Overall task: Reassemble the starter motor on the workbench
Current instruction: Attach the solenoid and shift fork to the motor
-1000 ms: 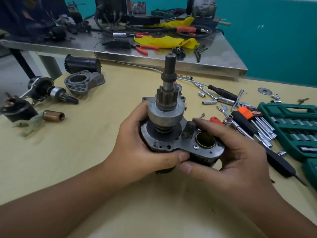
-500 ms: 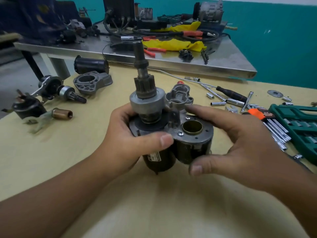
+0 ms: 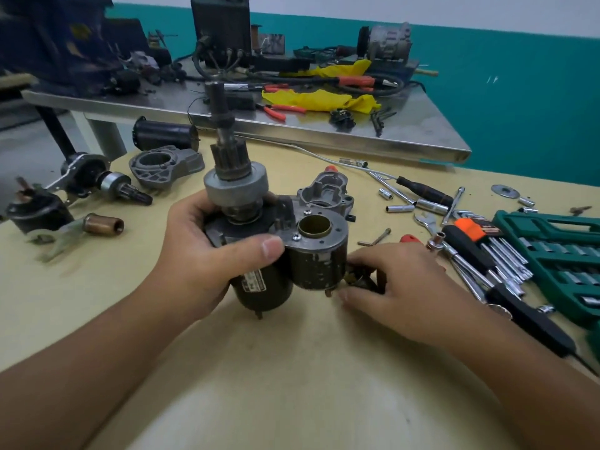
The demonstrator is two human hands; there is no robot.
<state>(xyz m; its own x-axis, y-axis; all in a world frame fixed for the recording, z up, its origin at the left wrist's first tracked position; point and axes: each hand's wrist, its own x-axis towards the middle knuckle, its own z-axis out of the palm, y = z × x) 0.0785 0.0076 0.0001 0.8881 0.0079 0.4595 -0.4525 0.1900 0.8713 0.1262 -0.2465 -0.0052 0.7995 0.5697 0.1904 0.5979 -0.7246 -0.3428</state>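
Observation:
The partly built starter motor (image 3: 311,264) stands upright on the yellow workbench (image 3: 292,368), two dark cylinders under a grey plate. Its pinion gear and shaft (image 3: 227,157) point up and lean slightly left; a brass-lined bore (image 3: 314,225) opens on the solenoid side. My left hand (image 3: 194,261) grips the motor body from the left, thumb across the plate's front. My right hand (image 3: 399,287) is low at the right, fingertips and thumb closing on the dark terminal end under the solenoid. A grey nose housing (image 3: 328,190) lies just behind.
Left of the motor lie a second grey housing (image 3: 162,164), a black yoke (image 3: 162,134), a drive assembly (image 3: 107,183) and a fork with a copper plunger (image 3: 100,224). Right: loose sockets, hex keys (image 3: 470,228), a black screwdriver (image 3: 519,306), a green socket case (image 3: 552,251). A cluttered steel table (image 3: 422,144) stands behind.
The motor has tipped from lying toward me to standing on its end. My right hand left the top plate and dropped to the solenoid's lower right end.

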